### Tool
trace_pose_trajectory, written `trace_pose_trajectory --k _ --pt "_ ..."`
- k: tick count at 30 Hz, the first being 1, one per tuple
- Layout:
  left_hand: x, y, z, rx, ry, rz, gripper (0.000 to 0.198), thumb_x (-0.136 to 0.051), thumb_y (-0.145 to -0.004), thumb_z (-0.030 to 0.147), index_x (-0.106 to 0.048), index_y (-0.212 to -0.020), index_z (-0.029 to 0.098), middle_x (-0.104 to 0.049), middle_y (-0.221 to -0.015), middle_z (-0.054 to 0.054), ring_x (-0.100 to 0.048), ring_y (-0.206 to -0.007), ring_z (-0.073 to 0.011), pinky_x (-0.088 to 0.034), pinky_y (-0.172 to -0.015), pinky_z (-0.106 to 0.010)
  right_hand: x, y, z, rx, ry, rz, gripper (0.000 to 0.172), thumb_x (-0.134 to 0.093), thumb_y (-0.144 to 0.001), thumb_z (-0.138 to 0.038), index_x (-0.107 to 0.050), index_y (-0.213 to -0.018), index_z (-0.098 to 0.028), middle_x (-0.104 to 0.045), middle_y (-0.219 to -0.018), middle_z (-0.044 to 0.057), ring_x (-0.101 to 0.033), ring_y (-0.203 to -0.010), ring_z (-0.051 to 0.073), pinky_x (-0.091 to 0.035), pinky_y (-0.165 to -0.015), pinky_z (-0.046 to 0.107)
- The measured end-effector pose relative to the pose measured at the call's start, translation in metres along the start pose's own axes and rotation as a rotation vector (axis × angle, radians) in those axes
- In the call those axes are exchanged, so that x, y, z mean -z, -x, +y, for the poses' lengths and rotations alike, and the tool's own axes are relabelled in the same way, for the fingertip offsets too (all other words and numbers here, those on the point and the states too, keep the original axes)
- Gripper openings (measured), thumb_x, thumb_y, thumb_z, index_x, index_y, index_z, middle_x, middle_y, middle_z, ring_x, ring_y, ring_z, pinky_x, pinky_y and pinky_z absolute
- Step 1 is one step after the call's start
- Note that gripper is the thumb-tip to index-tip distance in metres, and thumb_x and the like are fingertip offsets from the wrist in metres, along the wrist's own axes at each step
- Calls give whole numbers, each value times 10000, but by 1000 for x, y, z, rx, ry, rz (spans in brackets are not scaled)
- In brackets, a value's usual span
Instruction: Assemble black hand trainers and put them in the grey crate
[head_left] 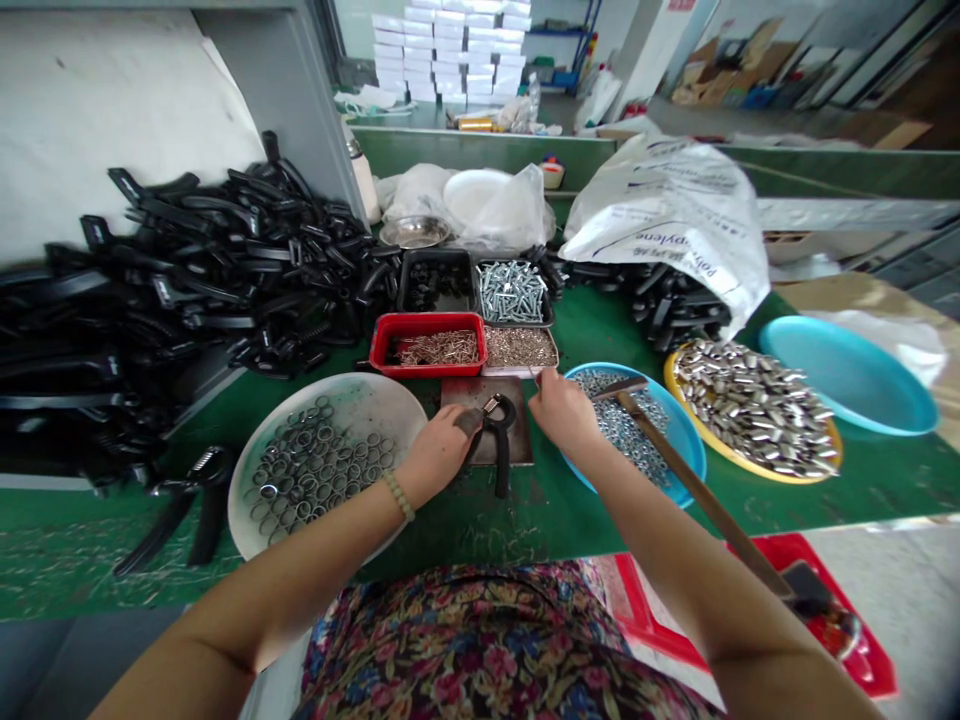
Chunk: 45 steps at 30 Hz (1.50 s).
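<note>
My left hand (pixel 439 455), with a dark cover on a finger, grips a black two-handled tool (pixel 504 440) with a bright metal part near its top. The tool lies over a flat metal plate (pixel 520 400) on the bench. My right hand (pixel 564 412) is closed in a pinch by the tray of small brass-coloured parts (pixel 521 348). Something thin sticks up at its fingertips, too small to name. A red tray of thin pins (pixel 439 347) stands just behind the plate. Another black two-handled tool (pixel 191 505) with a coil spring lies at the left.
A white basin (pixel 255 440) holds metal rings. A hammer (pixel 690 480) rests across a blue basin (pixel 694 440) of small metal parts. A yellow basin (pixel 750 465) holds metal cylinders. Black handles (pixel 247 260) pile up at left; screws (pixel 512 290) fill a back tray.
</note>
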<state>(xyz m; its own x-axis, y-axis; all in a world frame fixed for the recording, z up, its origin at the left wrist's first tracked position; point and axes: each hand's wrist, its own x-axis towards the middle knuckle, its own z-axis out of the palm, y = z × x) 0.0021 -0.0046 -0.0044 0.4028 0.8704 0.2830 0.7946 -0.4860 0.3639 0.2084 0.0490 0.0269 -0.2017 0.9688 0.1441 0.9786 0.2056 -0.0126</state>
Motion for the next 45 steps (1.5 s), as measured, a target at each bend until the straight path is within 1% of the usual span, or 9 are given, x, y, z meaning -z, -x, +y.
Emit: trace_pose_trajectory --k 4,8,13,20,26,30,34,40,45 --pt "0 0 0 -5 20 -10 195 -402 -945 220 -572 -1010 150 -601 -979 -71 -531 -960 -193 -482 -880 -333 23 12 0 -49 -506 27 198 -449 -816 -188 -509 -1004 -169 -671 -834 89 -630 -665 209 -436 -590 298" --pt "0 -1 0 10 18 -11 210 -400 -949 241 -578 -1014 151 -605 -983 -74 -532 -957 -199 -484 -873 -340 32 21 1 -146 -1242 -297 153 -493 -823 -262 -563 -935 -185 -684 -842 60 -621 -570 145 -486 -507 263" --pt "1 0 0 -20 5 -1 234 -388 -953 252 -587 -1013 144 -607 -983 -80 -530 -962 -196 -474 -898 -335 19 27 -1 -334 -1833 -464 261 -595 -774 -200 -637 -1031 -189 -694 -978 64 -680 -784 133 -573 -728 260" --pt "-2 0 -1 -8 25 22 224 -418 -943 236 -597 -1009 120 -609 -978 -82 -529 -971 -189 -474 -900 -312 1 35 -3 -255 -1226 -77 214 -675 -727 -274 -706 -906 -160 -404 -1415 150 -653 -983 239 -540 -892 388" --pt "0 -1 0 -18 -4 8 246 -397 -950 250 -596 -1019 122 -609 -982 -86 -523 -969 -198 -476 -903 -331 -3 42 -2 -48 -1033 -98 553 -662 -707 -199 -548 -1248 -180 -51 -1562 132 -599 -1111 247 -543 -895 339" --pt "0 -1 -1 -10 6 -6 240 -384 -955 255 -584 -1017 138 -602 -997 -81 -519 -970 -197 -479 -894 -335 -13 44 5 39 -702 -7 481 -510 -789 -111 -510 -1268 -147 -294 -1490 189 -613 -1087 256 -495 -951 419" --pt "-1 0 -2 -1 27 -1 234 -377 -958 258 -579 -1015 155 -600 -997 -66 -521 -986 -190 -474 -903 -335 -11 46 13 79 -570 -9 278 -536 -861 -248 -559 -1125 -161 -688 -1036 131 -678 -894 257 -548 -782 392" --pt "-1 1 -1 -4 36 -7 257 -366 -959 255 -582 -1042 144 -605 -1018 -82 -533 -1008 -195 -469 -923 -348 18 45 6 39 -873 8 188 -469 -922 -338 -572 -999 -200 -658 -732 15 -660 -650 157 -519 -630 262" --pt "0 0 1 25 59 -22 307 -341 -965 273 -573 -1084 112 -612 -1080 -117 -556 -1039 -207 -464 -934 -347 15 33 -15 61 -1058 109 239 -485 -907 -406 -573 -830 -198 -638 -909 68 -653 -766 168 -529 -718 299"
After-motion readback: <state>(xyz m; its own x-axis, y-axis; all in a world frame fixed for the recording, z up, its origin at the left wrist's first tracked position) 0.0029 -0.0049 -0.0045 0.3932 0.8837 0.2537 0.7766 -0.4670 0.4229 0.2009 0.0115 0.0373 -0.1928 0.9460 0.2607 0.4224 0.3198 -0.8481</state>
